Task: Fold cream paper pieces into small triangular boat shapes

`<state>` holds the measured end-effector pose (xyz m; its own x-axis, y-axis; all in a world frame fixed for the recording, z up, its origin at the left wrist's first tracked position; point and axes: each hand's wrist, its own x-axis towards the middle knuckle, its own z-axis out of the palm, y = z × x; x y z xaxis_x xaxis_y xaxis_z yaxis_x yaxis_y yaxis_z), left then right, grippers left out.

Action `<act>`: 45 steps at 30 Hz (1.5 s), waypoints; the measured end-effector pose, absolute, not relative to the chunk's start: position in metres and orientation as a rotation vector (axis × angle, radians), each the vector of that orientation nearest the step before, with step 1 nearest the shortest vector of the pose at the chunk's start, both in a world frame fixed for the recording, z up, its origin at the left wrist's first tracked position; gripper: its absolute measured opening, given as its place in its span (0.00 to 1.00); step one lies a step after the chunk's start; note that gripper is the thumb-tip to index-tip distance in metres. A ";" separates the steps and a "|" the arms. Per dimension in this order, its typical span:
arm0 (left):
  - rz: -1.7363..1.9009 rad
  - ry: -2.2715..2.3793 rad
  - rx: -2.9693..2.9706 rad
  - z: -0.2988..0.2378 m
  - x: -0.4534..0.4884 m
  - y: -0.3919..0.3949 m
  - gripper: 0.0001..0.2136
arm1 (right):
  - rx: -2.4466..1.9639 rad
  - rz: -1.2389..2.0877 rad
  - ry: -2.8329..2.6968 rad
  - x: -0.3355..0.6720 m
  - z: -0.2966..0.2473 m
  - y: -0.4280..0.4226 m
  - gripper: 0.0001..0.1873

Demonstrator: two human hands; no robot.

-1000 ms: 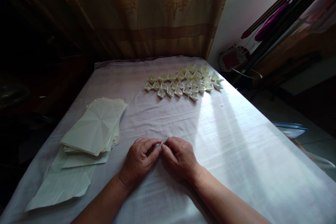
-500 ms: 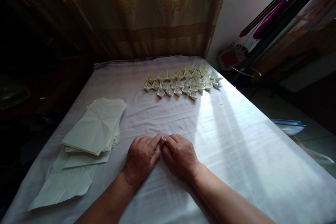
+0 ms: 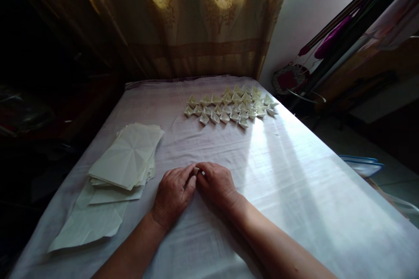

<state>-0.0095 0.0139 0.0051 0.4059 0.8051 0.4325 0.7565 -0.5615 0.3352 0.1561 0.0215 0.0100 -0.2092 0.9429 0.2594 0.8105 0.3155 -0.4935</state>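
Observation:
My left hand (image 3: 174, 189) and my right hand (image 3: 216, 184) meet at the near middle of the cloth-covered table (image 3: 203, 148). Their fingertips close on a small piece of folded paper (image 3: 196, 171), mostly hidden; only a pale bit shows between them. To the left of my left hand lies a stack of creased paper sheets (image 3: 122, 159), the top one marked with fold lines spreading from its centre. Farther back, several small folded paper boats (image 3: 224, 117) stand close together in uneven rows.
A patterned curtain (image 3: 193, 22) hangs behind the far table edge. To the right, beyond the edge, are a blue-rimmed clear container (image 3: 362, 166) and a red and grey bag (image 3: 290, 79). Sunlight falls in streaks across the table's right side.
Both hands have shifted slightly left, and the fingers have changed their hold on the small paper. The whole view has tilted up a little, showing more curtain and window.

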 end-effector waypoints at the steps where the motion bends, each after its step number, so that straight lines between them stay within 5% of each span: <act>1: 0.864 1.434 2.552 0.005 -0.010 0.014 0.15 | -1.535 0.335 -2.065 0.156 0.007 0.022 0.07; 13: 0.845 1.390 2.735 0.005 -0.015 0.021 0.13 | -1.294 0.306 -1.990 0.160 -0.005 0.021 0.09; 17: 0.784 1.393 2.772 0.007 -0.018 0.021 0.13 | -1.316 0.329 -1.979 0.159 -0.002 0.019 0.02; 45: 0.810 1.160 2.948 0.006 -0.031 0.006 0.14 | -1.168 0.164 -2.351 0.189 0.007 0.009 0.09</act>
<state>-0.0311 0.0061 0.0064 0.6270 0.6056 0.4900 0.6688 -0.7410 0.0601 0.1888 0.0088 0.0069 -0.5031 0.7736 0.3853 0.7127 0.6235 -0.3214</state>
